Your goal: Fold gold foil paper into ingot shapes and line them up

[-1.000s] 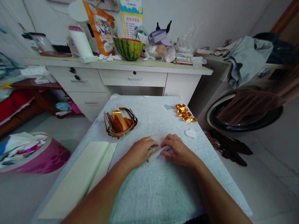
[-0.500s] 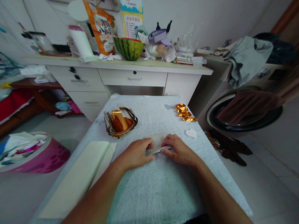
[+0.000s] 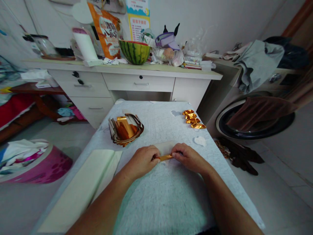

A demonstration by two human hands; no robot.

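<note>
Both hands meet near the middle of the cloth-covered table (image 3: 156, 195). Between them is a narrow rolled strip of gold foil paper (image 3: 166, 157). The strip's left end is pinched by my left hand (image 3: 146, 159), and its right end by my right hand (image 3: 186, 156). A pale sheet (image 3: 165, 147) lies flat just behind the strip, partly hidden by the fingers. Several folded gold foil pieces (image 3: 193, 119) sit in a row at the far right of the table. At the far left, a stack of gold foil sheets (image 3: 126, 130) rests in a brown-edged holder.
Stacked pale paper (image 3: 80, 182) lies along the table's left side. A pink bin (image 3: 52, 163) full of scraps stands on the floor at left. Behind is a white desk (image 3: 137, 81) with a watermelon half (image 3: 135, 52); a washing machine (image 3: 225, 94) stands at right.
The strip between the hands showed a pale grey face before; now its gold side shows as a tighter roll. My fingers have closed onto its two ends.
</note>
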